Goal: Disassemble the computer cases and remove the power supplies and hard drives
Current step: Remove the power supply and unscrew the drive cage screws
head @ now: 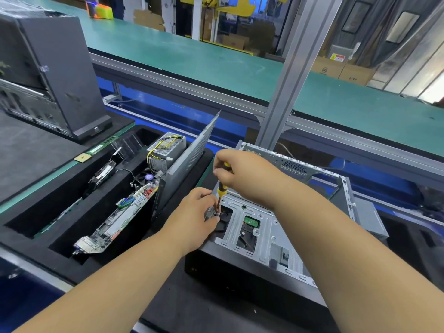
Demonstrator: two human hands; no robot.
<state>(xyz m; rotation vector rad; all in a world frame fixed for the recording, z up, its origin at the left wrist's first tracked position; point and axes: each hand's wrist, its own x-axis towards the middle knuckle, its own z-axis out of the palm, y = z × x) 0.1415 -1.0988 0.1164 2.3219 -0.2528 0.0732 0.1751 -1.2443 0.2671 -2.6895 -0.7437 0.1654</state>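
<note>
Computer case (pixel 276 227) open — bare metal frame, right hand (pixel 240 174) gripping screwdriver (pixel 222 189).

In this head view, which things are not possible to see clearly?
- Screwdriver tip and screw: hidden by the left hand.
- Screwdriver handle top: covered by the right hand fingers.
- Open case interior: mostly hidden under its metal frame.
- Yellow warning label: too small to read.

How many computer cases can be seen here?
2: an open computer case under the hands, and a closed dark computer case at far left. Others may sit outside the view.
</note>
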